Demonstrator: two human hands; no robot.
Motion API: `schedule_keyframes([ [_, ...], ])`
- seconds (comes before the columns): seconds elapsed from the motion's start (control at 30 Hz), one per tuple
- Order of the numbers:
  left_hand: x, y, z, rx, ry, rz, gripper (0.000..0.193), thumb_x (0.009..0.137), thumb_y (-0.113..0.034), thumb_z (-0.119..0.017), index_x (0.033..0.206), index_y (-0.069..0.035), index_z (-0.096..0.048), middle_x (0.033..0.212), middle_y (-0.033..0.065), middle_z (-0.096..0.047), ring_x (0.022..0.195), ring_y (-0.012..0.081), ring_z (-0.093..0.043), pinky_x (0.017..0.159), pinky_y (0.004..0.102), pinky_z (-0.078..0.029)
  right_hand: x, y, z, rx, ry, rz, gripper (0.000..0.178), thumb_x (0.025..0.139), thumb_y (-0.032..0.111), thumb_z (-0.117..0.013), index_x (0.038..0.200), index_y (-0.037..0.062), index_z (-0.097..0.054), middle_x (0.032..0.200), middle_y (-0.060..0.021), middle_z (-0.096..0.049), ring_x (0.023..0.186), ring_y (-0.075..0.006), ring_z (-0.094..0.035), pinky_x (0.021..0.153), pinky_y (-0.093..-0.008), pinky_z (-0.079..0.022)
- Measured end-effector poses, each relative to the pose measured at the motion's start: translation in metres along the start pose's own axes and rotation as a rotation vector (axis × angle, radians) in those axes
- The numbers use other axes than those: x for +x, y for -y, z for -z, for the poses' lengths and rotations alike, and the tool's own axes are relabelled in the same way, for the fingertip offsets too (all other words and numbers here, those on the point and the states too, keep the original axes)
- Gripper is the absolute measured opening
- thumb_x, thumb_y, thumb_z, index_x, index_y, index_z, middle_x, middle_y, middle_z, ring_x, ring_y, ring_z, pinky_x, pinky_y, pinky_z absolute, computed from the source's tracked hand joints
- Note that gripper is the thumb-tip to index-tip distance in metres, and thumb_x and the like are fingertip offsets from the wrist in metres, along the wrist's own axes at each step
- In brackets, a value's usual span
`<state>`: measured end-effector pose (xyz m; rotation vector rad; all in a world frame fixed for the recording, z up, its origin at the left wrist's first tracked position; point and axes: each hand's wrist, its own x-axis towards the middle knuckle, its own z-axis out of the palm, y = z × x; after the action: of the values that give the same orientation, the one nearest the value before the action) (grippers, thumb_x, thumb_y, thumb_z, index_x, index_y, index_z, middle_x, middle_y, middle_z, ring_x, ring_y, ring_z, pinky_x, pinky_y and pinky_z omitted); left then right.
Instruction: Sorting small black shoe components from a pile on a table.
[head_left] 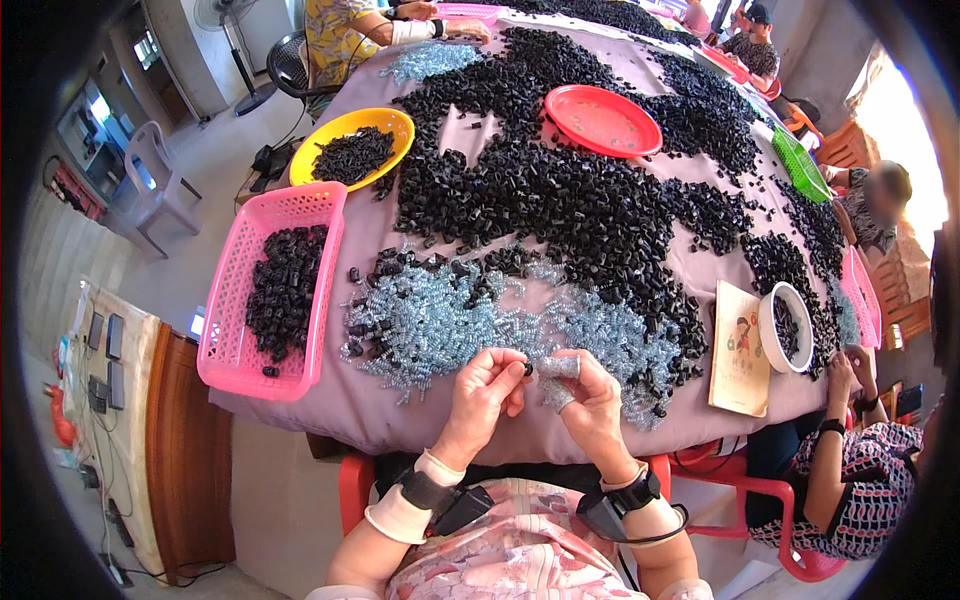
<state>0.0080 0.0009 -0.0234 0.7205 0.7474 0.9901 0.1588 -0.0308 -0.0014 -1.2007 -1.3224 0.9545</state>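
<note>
Near the table's front edge, my left hand (483,395) is closed, with a small black plastic piece (528,369) pinched at its fingertips. Close beside it my right hand (592,400) is also closed, its thumb and forefinger wrapped in pale tape. Whatever those fingers hold is too small or hidden to tell. Just beyond both hands spreads a heap of small clear bluish plastic pieces (425,320). Behind that lies a broad pile of black plastic pieces (530,205).
A pink basket (218,335) of black pieces stands at left, a yellow bowl (401,130) behind it. Farther back is a red tray (605,120). To the right lie a booklet (738,350) and a white bowl (768,335). A co-worker (840,470) sits at right; others line the table.
</note>
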Motion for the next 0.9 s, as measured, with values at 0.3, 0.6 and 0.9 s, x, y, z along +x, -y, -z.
schedule_keyframes([
  [0.3, -0.001, 0.003, -0.006, 0.018, -0.021, 0.008, 0.01, 0.092, -0.015, -0.056, 0.098, -0.007, -0.056, 0.073, 0.0012, -0.058, 0.053, 0.0064, -0.049, 0.046, 0.0193, -0.039, -0.004, 0.007, -0.005, -0.14, -0.076, 0.045, 0.041, 0.067, -0.011, -0.054, 0.105, 0.0037, -0.06, 0.085, -0.0111, -0.063, 0.082, -0.0239, -0.064, 0.075, -0.0314, -0.05],
  [0.6, 0.001, 0.004, -0.008, 0.029, -0.021, -0.023, 0.011, 0.091, -0.014, -0.057, 0.097, -0.005, -0.058, 0.063, -0.0012, -0.054, 0.049, 0.0053, -0.047, 0.044, 0.0183, -0.038, -0.006, 0.002, -0.005, -0.501, -0.071, 0.308, 0.044, 0.061, -0.008, -0.055, 0.103, 0.0035, -0.06, 0.082, -0.0127, -0.059, 0.075, -0.0325, -0.059, 0.066, -0.0386, -0.049],
  [0.9, 0.0, -0.001, -0.004, 0.021, 0.011, 0.016, 0.011, 0.09, -0.011, -0.058, 0.099, -0.003, -0.057, 0.07, 0.001, -0.058, 0.05, 0.0052, -0.048, 0.043, 0.0185, -0.038, -0.004, 0.002, -0.007, -0.453, -0.008, 0.311, 0.038, 0.065, -0.006, -0.061, 0.102, 0.0024, -0.059, 0.085, -0.0123, -0.057, 0.077, -0.029, -0.057, 0.069, -0.0337, -0.048],
])
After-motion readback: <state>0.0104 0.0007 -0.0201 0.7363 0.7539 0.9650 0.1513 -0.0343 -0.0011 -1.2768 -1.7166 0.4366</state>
